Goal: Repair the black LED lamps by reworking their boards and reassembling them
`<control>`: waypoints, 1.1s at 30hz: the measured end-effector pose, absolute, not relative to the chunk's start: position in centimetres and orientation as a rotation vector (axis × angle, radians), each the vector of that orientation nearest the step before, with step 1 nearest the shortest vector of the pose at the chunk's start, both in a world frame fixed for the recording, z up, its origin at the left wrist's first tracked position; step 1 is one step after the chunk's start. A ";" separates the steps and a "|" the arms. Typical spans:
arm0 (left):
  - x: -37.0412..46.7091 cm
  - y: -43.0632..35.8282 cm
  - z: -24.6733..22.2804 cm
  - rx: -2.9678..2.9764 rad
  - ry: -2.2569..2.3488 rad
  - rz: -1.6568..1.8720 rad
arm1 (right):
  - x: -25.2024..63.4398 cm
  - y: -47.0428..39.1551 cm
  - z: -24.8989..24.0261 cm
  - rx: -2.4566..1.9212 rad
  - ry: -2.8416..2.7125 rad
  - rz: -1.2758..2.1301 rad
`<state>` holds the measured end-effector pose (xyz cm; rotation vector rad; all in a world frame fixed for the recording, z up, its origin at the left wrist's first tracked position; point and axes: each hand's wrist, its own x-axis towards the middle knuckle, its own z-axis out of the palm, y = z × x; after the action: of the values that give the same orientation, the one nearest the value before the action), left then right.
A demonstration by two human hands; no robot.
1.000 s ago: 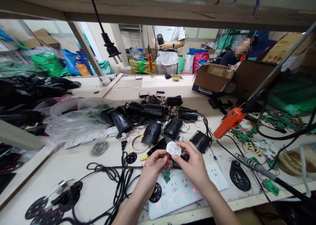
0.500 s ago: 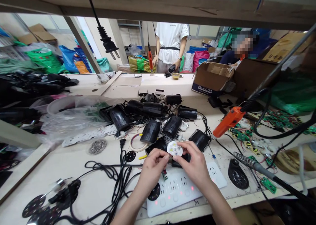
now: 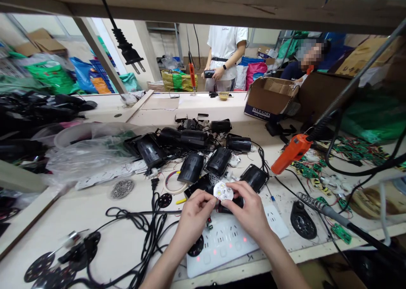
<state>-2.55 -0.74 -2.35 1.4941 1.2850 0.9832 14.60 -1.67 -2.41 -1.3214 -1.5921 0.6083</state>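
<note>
A small round white disc with yellowish LED spots (image 3: 223, 191) is pinched between the thumb and fingers of my right hand (image 3: 247, 207). My left hand (image 3: 197, 209) is closed at the disc's left edge, with thumb and fingertips on thin reddish wires there. Below the hands lies a white power strip (image 3: 222, 247) with lit red lights. A small green circuit piece hangs just under my left fingertips. Several black cylindrical housings (image 3: 191, 167) lie behind my hands.
An orange electric screwdriver (image 3: 292, 153) hangs at the right, above green circuit boards (image 3: 341, 233). Black cables (image 3: 149, 242) tangle at the left. Across the bench, one person holds a dark object; another sits behind a cardboard box (image 3: 269, 96).
The view has shifted slightly. The standing person across the bench has brought both hands together on the dark object. My hands keep the same hold.
</note>
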 end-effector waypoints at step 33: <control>-8.2 -2.2 -0.7 1.879 1.446 0.941 | 18.9 -2.6 -3.7 -1.481 -1.725 0.683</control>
<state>-8.22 -2.19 -0.68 1.8788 1.4462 0.9410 18.89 -2.59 -3.66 -1.4814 -1.7249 0.6830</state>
